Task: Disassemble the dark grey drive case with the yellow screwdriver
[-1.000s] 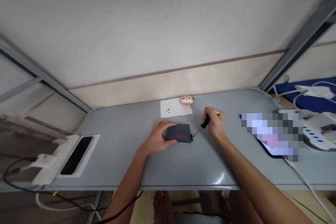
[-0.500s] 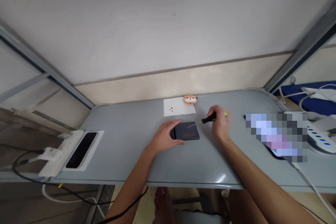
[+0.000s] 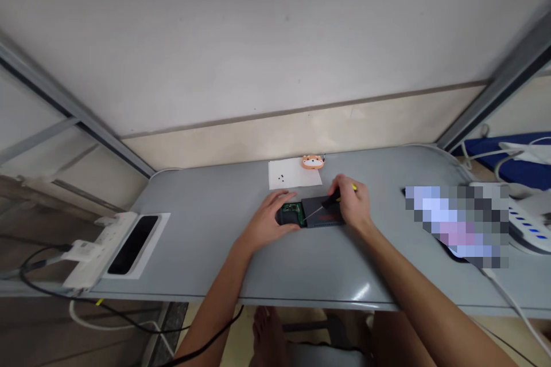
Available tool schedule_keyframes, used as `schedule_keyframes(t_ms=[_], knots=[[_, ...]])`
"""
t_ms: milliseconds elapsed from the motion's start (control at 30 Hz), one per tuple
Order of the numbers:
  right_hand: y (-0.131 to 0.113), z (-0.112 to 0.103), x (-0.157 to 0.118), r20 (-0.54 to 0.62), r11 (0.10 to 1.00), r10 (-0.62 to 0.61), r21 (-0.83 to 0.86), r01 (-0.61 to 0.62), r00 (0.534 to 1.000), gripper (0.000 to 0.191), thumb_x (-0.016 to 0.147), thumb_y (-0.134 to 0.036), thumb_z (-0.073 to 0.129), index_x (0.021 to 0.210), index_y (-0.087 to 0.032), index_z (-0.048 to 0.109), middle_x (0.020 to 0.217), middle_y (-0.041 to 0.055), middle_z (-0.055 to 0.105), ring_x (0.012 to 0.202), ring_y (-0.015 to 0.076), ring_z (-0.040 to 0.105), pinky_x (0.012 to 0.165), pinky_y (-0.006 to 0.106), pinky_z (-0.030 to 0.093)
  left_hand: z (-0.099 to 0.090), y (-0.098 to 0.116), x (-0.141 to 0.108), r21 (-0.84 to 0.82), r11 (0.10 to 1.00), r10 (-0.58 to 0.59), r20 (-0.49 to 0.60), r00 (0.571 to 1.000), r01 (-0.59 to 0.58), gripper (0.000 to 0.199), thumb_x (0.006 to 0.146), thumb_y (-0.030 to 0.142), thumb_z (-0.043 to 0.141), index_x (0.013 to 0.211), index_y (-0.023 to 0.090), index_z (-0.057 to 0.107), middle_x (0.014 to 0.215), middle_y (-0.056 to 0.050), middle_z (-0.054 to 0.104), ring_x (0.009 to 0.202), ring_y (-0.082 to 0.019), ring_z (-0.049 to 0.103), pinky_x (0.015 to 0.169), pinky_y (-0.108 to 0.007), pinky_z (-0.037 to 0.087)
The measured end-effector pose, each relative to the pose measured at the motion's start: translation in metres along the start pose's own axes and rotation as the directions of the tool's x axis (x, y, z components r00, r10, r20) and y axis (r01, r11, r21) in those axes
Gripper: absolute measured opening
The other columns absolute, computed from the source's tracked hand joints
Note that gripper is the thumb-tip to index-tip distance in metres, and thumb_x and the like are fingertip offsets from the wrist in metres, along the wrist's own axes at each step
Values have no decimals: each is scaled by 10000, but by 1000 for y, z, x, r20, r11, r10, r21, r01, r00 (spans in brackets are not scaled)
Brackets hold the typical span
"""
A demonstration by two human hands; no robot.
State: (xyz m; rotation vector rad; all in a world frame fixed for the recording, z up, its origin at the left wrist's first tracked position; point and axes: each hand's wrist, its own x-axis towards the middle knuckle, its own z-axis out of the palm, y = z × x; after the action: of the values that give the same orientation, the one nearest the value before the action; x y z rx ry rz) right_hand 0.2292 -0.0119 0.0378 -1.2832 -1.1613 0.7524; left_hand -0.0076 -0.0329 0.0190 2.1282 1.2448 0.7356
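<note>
Head view: left hand (image 3: 266, 222) grasped the board (image 3: 293, 207), likely fragile, best held edgewise; right hand (image 3: 356, 203) clutched the screwdriver (image 3: 330, 201).

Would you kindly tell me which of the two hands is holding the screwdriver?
The right hand grips the screwdriver by its handle; the left hand, without a tool, is at the exposed green circuit board.
</note>
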Motion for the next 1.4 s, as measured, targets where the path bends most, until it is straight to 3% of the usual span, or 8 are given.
schedule_keyframes(t_ms=[167, 300, 567, 767, 900, 1133, 1400], knots=[[-3, -11, 9, -38, 1000, -10, -13, 9, 999, 455, 846, -502, 494, 484, -233, 553, 503, 0, 471, 532, 150, 443, 487, 281, 363, -3, -6, -2, 49, 998, 50, -64, 997, -47, 564, 921, 219, 744, 1456, 320, 598, 1479, -81, 596, 1401, -273, 564, 1241, -481, 455], [-3, -14, 11, -55, 999, 33, 15, -32, 998, 437, 866, -484, 508, 509, -234, 544, 512, -9, 446, 519, 152, 422, 451, 279, 341, -4, -9, -1, 89, 992, 103, -102, 989, -94, 515, 920, 165, 679, 1417, 280, 609, 1401, -96, 642, 1350, -275, 593, 1213, -497, 482], [-2, -12, 8, -96, 994, -113, -8, 113, 989, 383, 852, -420, 473, 515, -243, 523, 529, -3, 478, 547, 158, 458, 504, 291, 352, -4, -7, 0, 137, 980, 162, -112, 981, -146, 439, 920, 160, 641, 1346, 265, 631, 1331, -96, 693, 1272, -280, 635, 1141, -520, 527], [-4, -11, 5, -36, 985, -149, -94, 145, 988, 418, 865, -442, 465, 499, -251, 531, 469, -10, 443, 487, 154, 420, 491, 309, 320, -4, -6, 0, 132, 978, 172, -96, 980, -159, 396, 915, 157, 622, 1297, 253, 658, 1236, -91, 728, 1184, -273, 663, 1084, -503, 546], [-5, -12, 4, -51, 989, -132, -81, 127, 990, 415, 873, -434, 469, 506, -251, 534, 486, -3, 456, 513, 162, 427, 513, 312, 337, -5, -2, 1, 141, 979, 164, -107, 981, -148, 342, 941, 188, 611, 1266, 260, 688, 1215, -91, 730, 1162, -272, 661, 1066, -492, 544], [-5, -11, 8, -205, 997, -12, 68, 26, 979, 457, 900, -542, 467, 550, -254, 526, 594, 13, 506, 606, 181, 475, 562, 317, 382, -2, -3, 5, 161, 974, 187, -182, 965, -158, 214, 1028, 344, 596, 1154, 263, 748, 1145, -80, 750, 1113, -251, 665, 1042, -472, 536], [-6, 2, 2, -12, 993, 30, 117, -28, 999, 446, 897, -535, 468, 570, -249, 569, 598, 0, 518, 612, 174, 489, 593, 314, 394, 6, 3, 4, 173, 972, 189, -173, 967, -159, 108, 992, 327, 690, 1002, 272, 782, 1061, -55, 757, 1095, -249, 658, 1053, -469, 501]])
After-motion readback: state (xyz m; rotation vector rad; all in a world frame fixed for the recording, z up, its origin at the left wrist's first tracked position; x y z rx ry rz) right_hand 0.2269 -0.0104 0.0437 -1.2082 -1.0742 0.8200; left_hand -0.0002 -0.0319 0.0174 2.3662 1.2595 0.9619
